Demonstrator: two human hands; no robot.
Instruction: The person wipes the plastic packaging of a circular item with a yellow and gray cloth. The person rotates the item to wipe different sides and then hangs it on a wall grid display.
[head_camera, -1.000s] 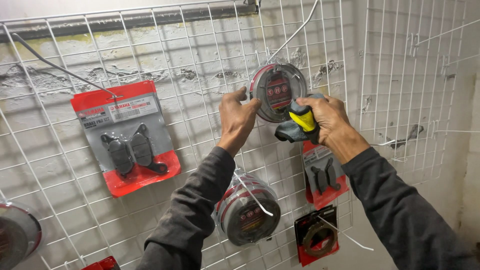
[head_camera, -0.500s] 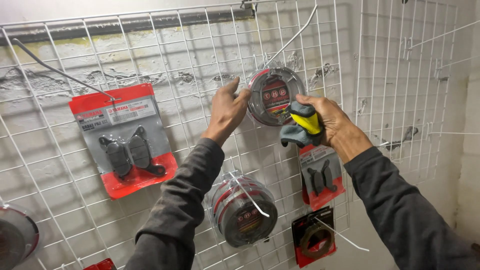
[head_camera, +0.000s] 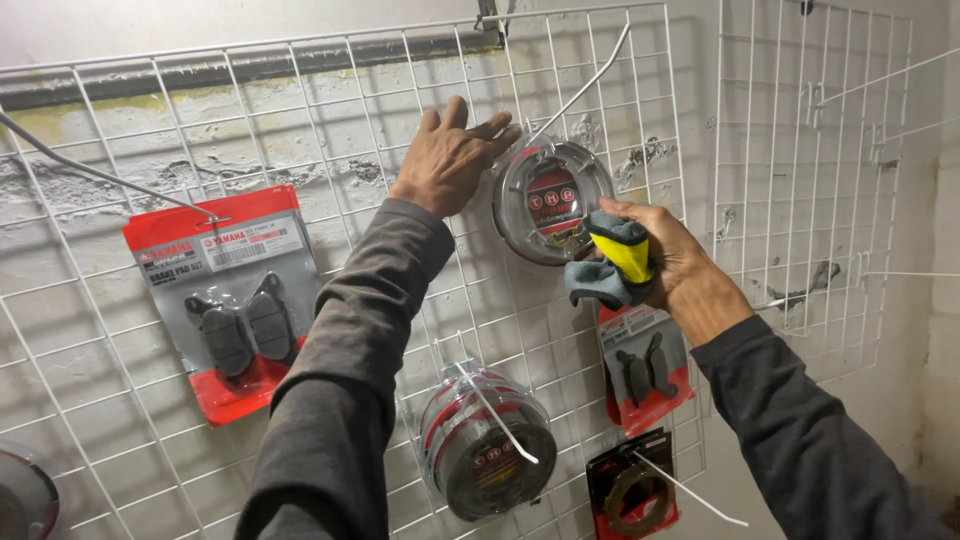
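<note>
**K:** At the round clear pack (head_camera: 552, 203) on the upper hook: where are the fingers?

**M:** Left hand (head_camera: 450, 158) is open, fingers (head_camera: 478, 128) straight and together, tips just left of the pack's top edge. Can't tell if they touch the pack or only the white wire grid (head_camera: 330, 120) behind it. Nothing gripped.

**K:** Right?

**M:** Right hand (head_camera: 668, 262) is clenched around a yellow and grey cloth (head_camera: 612, 268), bunched in the fist. The cloth touches the pack's lower right rim. Thumb lies along the top of the cloth.

**K:** Pack itself?

**M:** Hangs on a long white hook (head_camera: 585, 82) that angles up and right from it. Red label visible through the clear face.

**K:** Around it?

**M:** Directly below the fist, a small red brake pad card (head_camera: 640, 368). Below that, a black and red pack with a ring part (head_camera: 632, 488), its own hook sticking out. Down-left of the round pack, a second round clear pack (head_camera: 487, 443) on a hook, partly behind the left sleeve (head_camera: 340, 380). Far left of it, a larger red brake pad card (head_camera: 225, 300). Right of it, a second grid panel (head_camera: 810, 180), bare hooks only.
</note>
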